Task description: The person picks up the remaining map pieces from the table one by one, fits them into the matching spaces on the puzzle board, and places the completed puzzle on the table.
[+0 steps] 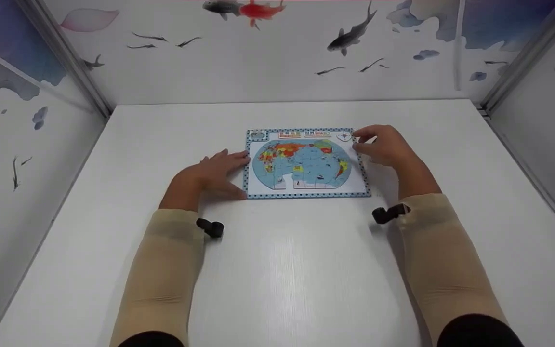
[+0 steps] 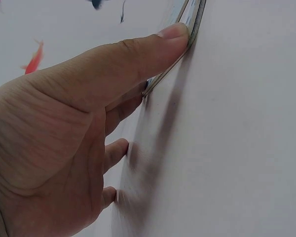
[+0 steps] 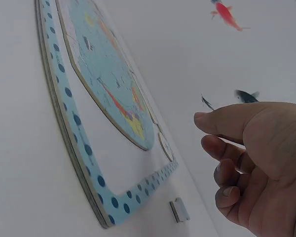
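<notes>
A world map jigsaw puzzle [image 1: 323, 161] lies on the table in a board with a blue dotted border [image 1: 306, 196]. White backing shows through a gap low in the map, left of its middle. My left hand [image 1: 217, 173] rests at the board's left edge, its thumb [image 2: 172, 37] touching the near corner and the fingers spread along the side. Beside the upper right corner is my right hand [image 1: 386, 144], its fingers loosely bent and no piece visible between them. A small loose puzzle piece [image 3: 179, 210] lies near that hand, hidden from the head view.
The white table [image 1: 287, 270] runs back to a white wall [image 1: 277, 72] printed with fish. Side panels [image 1: 22, 144] stand left and right, with metal posts [image 1: 72, 62] at the corners. A small black device [image 1: 212, 228] sits on each wrist.
</notes>
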The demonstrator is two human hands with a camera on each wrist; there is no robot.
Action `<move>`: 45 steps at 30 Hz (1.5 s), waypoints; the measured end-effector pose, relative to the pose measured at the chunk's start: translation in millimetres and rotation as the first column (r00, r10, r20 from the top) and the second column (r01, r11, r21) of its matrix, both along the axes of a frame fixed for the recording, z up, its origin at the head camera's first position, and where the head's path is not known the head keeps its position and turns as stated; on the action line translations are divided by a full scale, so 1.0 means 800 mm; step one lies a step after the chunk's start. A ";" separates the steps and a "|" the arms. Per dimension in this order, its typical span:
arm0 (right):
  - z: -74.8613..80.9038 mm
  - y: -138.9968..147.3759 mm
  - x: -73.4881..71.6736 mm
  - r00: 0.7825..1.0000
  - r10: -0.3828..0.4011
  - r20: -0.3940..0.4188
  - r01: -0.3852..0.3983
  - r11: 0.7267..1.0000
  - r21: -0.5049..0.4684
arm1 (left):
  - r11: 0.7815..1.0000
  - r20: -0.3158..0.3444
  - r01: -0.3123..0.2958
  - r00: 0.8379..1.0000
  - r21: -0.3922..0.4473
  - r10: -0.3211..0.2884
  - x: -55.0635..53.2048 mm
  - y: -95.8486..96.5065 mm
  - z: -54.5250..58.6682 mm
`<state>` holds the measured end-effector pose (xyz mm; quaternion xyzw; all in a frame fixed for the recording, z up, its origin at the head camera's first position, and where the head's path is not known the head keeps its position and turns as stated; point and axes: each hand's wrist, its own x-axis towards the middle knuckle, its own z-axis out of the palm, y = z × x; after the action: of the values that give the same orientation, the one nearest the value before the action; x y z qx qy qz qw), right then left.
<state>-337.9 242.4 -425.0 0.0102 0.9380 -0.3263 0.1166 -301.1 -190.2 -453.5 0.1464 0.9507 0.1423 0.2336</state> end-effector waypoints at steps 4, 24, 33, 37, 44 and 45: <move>-0.001 0.019 0.000 1.000 -0.025 0.002 0.025 1.000 0.007 | 1.000 0.007 -0.013 1.000 0.006 0.013 0.000 0.000 0.000; -0.025 0.064 -0.005 0.990 -0.086 0.110 0.084 0.996 0.022 | 1.000 0.006 -0.024 1.000 -0.002 0.024 0.002 0.001 0.003; -0.033 0.064 -0.001 0.987 -0.076 0.142 0.070 0.996 0.050 | 1.000 0.004 -0.009 1.000 -0.004 0.009 -0.001 0.001 0.002; -0.034 0.063 -0.001 0.989 -0.062 0.137 0.056 0.997 0.052 | 1.000 0.002 -0.007 1.000 -0.006 0.007 -0.001 0.001 0.001; -0.036 0.061 0.001 0.989 -0.060 0.138 0.053 0.997 0.054 | 1.000 -0.001 -0.017 1.000 -0.006 0.017 0.000 0.002 0.000; -0.036 0.060 0.002 0.989 -0.063 0.138 0.056 0.997 0.055 | 1.000 -0.001 -0.020 1.000 -0.005 0.020 0.000 0.002 0.000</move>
<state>-336.6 290.8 -453.8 0.0637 0.9348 -0.3042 0.1717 -301.4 -188.4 -453.1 0.1363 0.9526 0.1419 0.2320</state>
